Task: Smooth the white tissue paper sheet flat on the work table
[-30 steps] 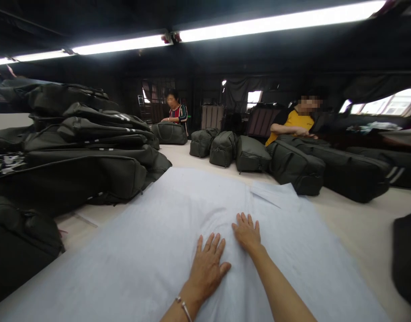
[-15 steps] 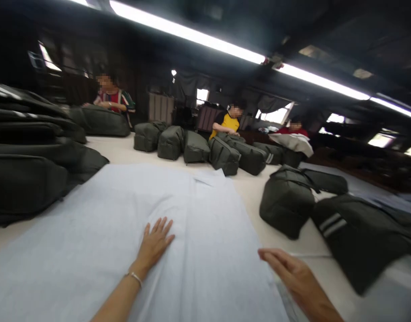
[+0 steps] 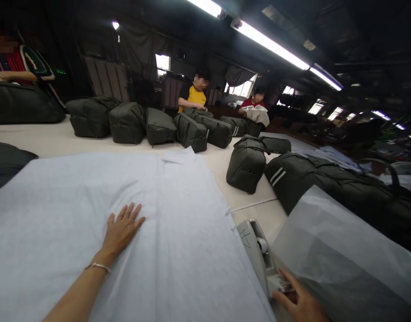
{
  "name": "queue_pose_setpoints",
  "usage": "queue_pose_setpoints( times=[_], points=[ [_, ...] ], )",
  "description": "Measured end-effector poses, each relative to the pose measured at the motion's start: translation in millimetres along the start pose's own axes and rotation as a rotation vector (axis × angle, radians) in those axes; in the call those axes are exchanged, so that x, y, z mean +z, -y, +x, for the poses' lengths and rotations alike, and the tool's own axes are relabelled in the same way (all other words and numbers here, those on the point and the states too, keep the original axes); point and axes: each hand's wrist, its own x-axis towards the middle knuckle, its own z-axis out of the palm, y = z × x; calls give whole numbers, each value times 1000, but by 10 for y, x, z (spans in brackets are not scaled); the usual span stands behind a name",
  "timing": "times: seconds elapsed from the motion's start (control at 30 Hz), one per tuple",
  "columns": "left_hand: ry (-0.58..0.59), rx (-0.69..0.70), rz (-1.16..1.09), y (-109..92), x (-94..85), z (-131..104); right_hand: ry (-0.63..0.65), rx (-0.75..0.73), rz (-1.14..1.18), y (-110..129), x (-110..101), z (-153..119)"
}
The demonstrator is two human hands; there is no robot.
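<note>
Left hand (image 3: 123, 228) flat, fingers spread, on tissue sheet (image 3: 178, 214); right hand (image 3: 301, 304), 5 o'clock, fingers apart, touching tape dispenser (image 3: 261, 255); nothing wrapped yet

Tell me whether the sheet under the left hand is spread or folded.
Spread: the sheet lies flat across the table, with light creases, and the left hand rests palm-down on it.

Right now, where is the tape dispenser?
In the head view, the tape dispenser sits low and right of centre on the table, beside the tissue sheet's right edge, with the right hand at its near end.
</note>
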Motion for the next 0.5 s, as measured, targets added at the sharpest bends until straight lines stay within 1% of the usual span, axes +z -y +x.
queue_pose_setpoints(
  times=[0.07, 0.13, 0.23, 0.3, 0.37, 0.4, 0.43, 0.5],
  points=[
    [-1, -1, -2, 2, -2, 4, -61, 1, -22, 93, 79, 119],
    [-6, 1, 1, 6, -3, 3, -59, 0, 10, 212, 94, 255],
    [4, 7, 15, 7, -3, 0, 7, -16, 116, 397, 30, 459],
    [12, 7, 30, 4, 1, -1, 83, 6, 225, 483, -47, 561],
    [7, 5, 46, 2, 9, 1, 167, 84, 337, 534, -114, 618],
    [4, 4, 50, 2, 14, 2, 189, 143, 385, 551, -135, 631],
    [1, 4, 51, 3, 18, 4, 193, 201, 430, 567, -145, 634],
    [3, 9, 47, 8, 23, 5, 152, 281, 518, 601, -140, 620]
  ],
)
